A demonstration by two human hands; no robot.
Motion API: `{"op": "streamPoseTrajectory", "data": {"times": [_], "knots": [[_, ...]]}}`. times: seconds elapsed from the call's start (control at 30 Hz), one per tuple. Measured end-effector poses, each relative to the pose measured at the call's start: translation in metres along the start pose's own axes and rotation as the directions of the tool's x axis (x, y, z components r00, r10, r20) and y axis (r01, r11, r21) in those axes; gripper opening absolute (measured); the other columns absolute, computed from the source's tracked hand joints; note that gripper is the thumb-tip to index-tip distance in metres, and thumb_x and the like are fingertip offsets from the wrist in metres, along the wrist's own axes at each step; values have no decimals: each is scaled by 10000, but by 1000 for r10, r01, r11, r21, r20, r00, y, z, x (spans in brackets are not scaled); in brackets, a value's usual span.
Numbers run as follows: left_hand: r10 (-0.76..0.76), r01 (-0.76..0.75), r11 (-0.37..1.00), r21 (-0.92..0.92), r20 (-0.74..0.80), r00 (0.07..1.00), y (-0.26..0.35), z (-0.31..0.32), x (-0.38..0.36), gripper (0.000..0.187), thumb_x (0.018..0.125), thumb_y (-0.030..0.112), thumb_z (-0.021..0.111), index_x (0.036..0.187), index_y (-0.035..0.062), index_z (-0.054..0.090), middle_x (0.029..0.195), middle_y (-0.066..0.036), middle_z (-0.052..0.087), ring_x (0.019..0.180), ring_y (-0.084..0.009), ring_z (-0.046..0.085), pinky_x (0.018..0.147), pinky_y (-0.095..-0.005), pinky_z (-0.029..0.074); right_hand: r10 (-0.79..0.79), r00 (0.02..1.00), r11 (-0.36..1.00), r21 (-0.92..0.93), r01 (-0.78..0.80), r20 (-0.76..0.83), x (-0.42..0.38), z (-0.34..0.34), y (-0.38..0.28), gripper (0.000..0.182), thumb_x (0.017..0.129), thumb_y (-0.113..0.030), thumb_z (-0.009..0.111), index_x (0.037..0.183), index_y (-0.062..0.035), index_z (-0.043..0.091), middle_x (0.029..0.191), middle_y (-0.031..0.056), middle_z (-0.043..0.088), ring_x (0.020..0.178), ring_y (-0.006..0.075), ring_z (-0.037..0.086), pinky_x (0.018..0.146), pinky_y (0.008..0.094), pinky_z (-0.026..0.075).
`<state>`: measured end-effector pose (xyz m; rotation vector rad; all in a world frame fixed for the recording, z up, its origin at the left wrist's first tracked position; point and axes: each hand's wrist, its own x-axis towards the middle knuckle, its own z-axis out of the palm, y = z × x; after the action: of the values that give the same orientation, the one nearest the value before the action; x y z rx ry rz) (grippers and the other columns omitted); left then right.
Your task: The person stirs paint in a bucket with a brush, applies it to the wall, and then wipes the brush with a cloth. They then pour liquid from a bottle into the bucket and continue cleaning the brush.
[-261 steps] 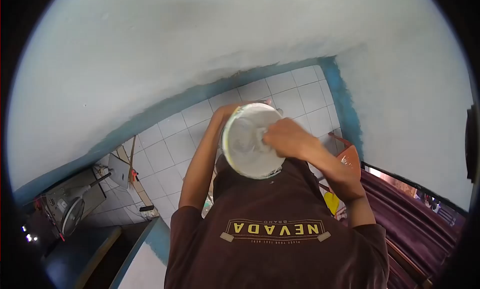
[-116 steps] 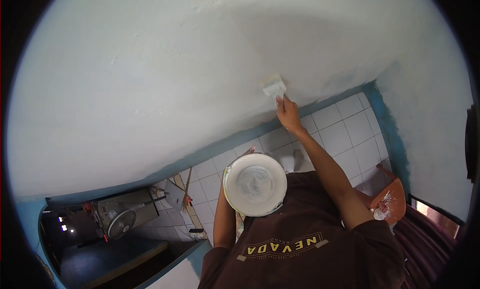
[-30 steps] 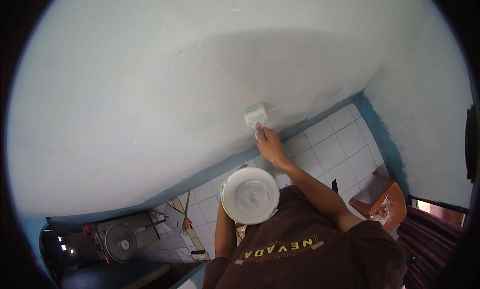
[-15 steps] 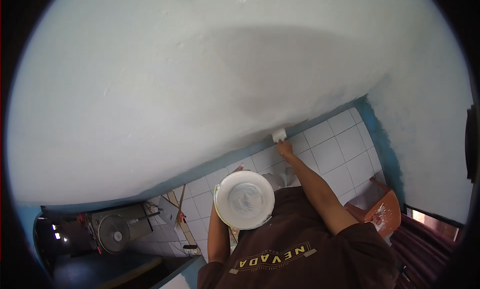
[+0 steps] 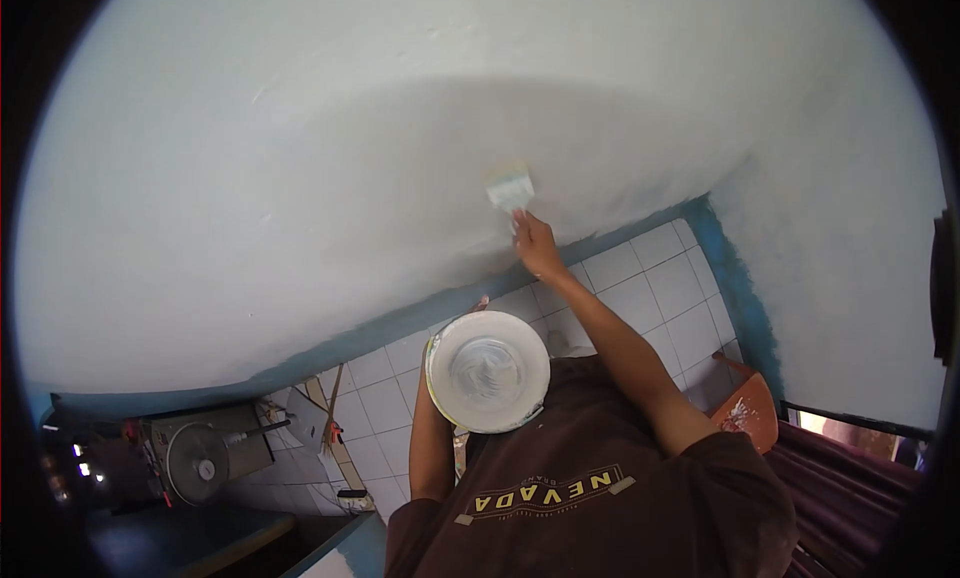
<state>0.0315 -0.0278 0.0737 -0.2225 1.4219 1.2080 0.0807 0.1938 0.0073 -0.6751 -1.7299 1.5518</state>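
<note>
Overall, we face a broad pale wall (image 5: 300, 198), with open room leftward, edged by a blue band (image 5: 400, 323) and a right-hand corner. Bucket (image 5: 537, 363) before our shirt (image 5: 590, 458): probably heavy, rim slippery; best supported underneath. Left hand (image 5: 481, 303) mostly hidden behind it; we cannot tell its grip. Brush (image 5: 511, 191) at the wall: likely light, soft-bristled; our right hand (image 5: 536, 246) is clamped on its handle, the firmest hold.
</note>
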Motion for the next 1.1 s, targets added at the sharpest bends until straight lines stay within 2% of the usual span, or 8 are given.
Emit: {"op": "streamPoseTrajectory", "data": {"times": [0.07, 0.27, 0.47, 0.67, 0.8, 0.93, 1.03, 1.1], "knots": [[114, -114, 993, 33, -5, 993, -5, -10, -9, 348, 901, 439, 680, 854, 95, 711, 722, -3, 660, 608, -96, 624, 575, -282, 544, -172, 980, 975, -156, 156, -96, 2, 12, 108, 482, 1045, -406, 407, 883, 17, 573, 645, 95, 539, 554, 166, 500, 545, 326, 410], [74, -74, 997, -1, 15, 997, -17, -39, -42, 302, 947, 397, 630, 877, 111, 696, 748, 1, 658, 591, -89, 610, 550, -276, 529, 694, 719, 696, -219, -683, -38, -4, 23, 196, 522, 1029, -433, 428, 816, 23, 569, 637, 70, 530, 530, 162, 490, 504, 350, 407], [-41, 168, 955, -246, 452, 891, -59, -101, 20, 571, 885, 615, 603, 778, 59, 681, 711, -120, 669, 566, -190, 645, 556, -376, 565, 453, 891, 889, 53, -454, 30, 2, 24, 9, 516, 1024, -445, 449, 682, -60, 487, 575, 2, 442, 486, 115, 424, 457, 308, 362], [-122, 154, 981, -114, 247, 961, -10, -60, -29, 314, 958, 398, 614, 815, 122, 656, 707, -21, 652, 573, -113, 617, 516, -286, 529, -77, 997, 989, 124, 77, -10, 17, 11, -141, 550, 1021, -486, 447, 636, -95, 414, 560, -37, 403, 480, 71, 380, 449, 244, 274], [-108, 107, 994, 14, 134, 985, -19, -66, -12, 290, 971, 355, 597, 905, 89, 693, 814, -44, 691, 689, -114, 659, 640, -295, 571, -78, 995, 984, -166, 67, -65, 46, 25, -42, 585, 1038, -478, 384, 711, -4, 487, 586, 77, 492, 548, 196, 487, 548, 355, 401], [275, -210, 959, -190, 445, 852, -49, -92, 15, 313, 986, 313, 554, 1107, 57, 688, 964, -55, 699, 855, -110, 665, 839, -304, 559, -199, 976, 903, -404, 149, -86, 24, 31, 149, 581, 1028, -511, 367, 822, -13, 586, 590, 55, 492, 509, 153, 501, 530, 308, 438], [236, -197, 970, -145, 343, 909, -47, -90, -1, 337, 989, 310, 545, 1171, 55, 669, 998, -54, 695, 890, -105, 659, 867, -293, 552, 279, 960, 918, -294, -265, 6, 2, 24, 174, 561, 1021, -497, 399, 877, 0, 617, 608, 85, 521, 496, 191, 506, 500, 341, 437], [279, -233, 956, -177, 311, 909, -42, -82, -11, 337, 992, 310, 543, 1180, 56, 662, 998, -52, 693, 887, -100, 658, 846, -283, 557, 759, 646, 651, -87, -754, 79, 1, 22, 177, 518, 1016, -455, 434, 840, 5, 598, 617, 83, 529, 483, 185, 496, 445, 347, 409]]}}
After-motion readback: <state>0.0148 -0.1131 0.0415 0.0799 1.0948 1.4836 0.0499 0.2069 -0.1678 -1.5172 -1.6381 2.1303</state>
